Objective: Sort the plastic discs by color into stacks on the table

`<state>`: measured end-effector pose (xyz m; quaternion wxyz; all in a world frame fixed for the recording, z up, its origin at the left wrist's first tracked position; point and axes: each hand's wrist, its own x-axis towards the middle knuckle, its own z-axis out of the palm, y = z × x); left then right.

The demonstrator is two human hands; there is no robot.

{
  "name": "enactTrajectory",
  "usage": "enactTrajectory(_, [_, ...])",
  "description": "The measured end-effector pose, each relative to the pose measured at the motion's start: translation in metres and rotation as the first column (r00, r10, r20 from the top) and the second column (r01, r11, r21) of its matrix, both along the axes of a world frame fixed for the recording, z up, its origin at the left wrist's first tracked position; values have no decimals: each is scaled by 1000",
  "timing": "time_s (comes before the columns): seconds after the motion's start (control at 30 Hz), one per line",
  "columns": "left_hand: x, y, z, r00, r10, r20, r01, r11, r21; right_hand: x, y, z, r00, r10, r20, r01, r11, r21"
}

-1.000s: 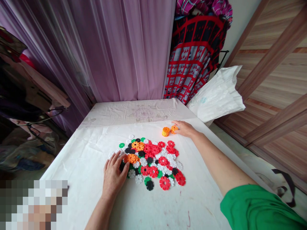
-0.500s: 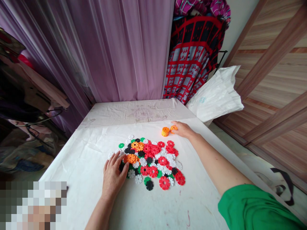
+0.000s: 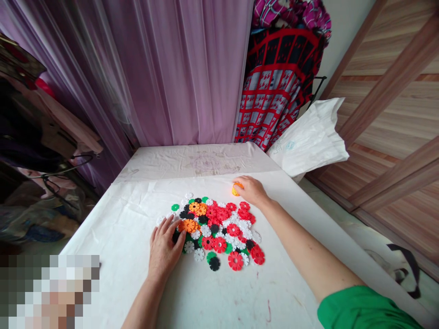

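A loose pile of plastic snowflake discs [image 3: 219, 246] in red, white, black, green and orange lies on the white-covered table. My left hand [image 3: 166, 244] rests palm down at the pile's left edge, fingers spread, thumb beside several orange discs [image 3: 190, 225]. Beyond the pile, toward the far right, stands a short stack of orange snowflake discs [image 3: 236, 189]. Curled over its top and right side are the fingers of my right hand [image 3: 252, 189], which hide part of the stack. Single discs under those fingers cannot be made out.
A white sack [image 3: 308, 141] leans at the table's far right corner. Behind the table hang a purple curtain [image 3: 185, 73] and a red-and-black patterned cloth [image 3: 270, 87]. Clothes on a rack [image 3: 44, 123] stand to the left, a wooden wardrobe [image 3: 394, 105] to the right.
My right hand has moved slightly left, bringing the orange disc it held beside the stack onto it. My left hand keeps its place by the pile. The view has shifted a little.
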<state>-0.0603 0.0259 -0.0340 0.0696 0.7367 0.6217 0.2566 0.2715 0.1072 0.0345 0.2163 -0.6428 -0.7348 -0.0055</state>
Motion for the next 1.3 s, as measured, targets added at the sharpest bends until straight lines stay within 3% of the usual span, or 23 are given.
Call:
enactTrajectory(0.13, [0, 1, 0, 1000, 5, -1, -5, 1000, -4, -70, -14, -9, 952, 297, -69, -302, 949, -87])
enactTrajectory(0.3, [0, 0, 0, 1000, 14, -16, -14, 1000, -3, -118, -27, -36, 924, 370, -101, -375, 926, -43])
enactTrajectory(0.5, [8, -5, 2, 993, -63, -98, 69, 996, 62, -98, -50, -63, 942, 314, -119, -304, 948, 92])
enactTrajectory(0.67, [12, -9, 3, 972, -175, -153, 188, 979, 73, -71, -73, -71, 936, 302, -181, -270, 946, 178])
enactTrajectory(0.8, [11, -8, 2, 987, -114, -114, 124, 989, 85, -73, -91, -68, 946, 242, -217, -199, 959, 202])
enactTrajectory(0.97, [10, -8, 3, 998, -49, -50, 54, 994, 92, -84, -106, -57, 921, 305, -243, -265, 947, 184])
enactTrajectory(1.17, [6, -6, 3, 998, 62, 18, -62, 997, 43, -92, -102, -45, 938, 249, -242, -226, 967, 119])
enactTrajectory(1.3, [4, -4, 3, 995, 85, 42, -85, 996, 3, -119, -92, -39, 918, 303, -255, -288, 953, 95])
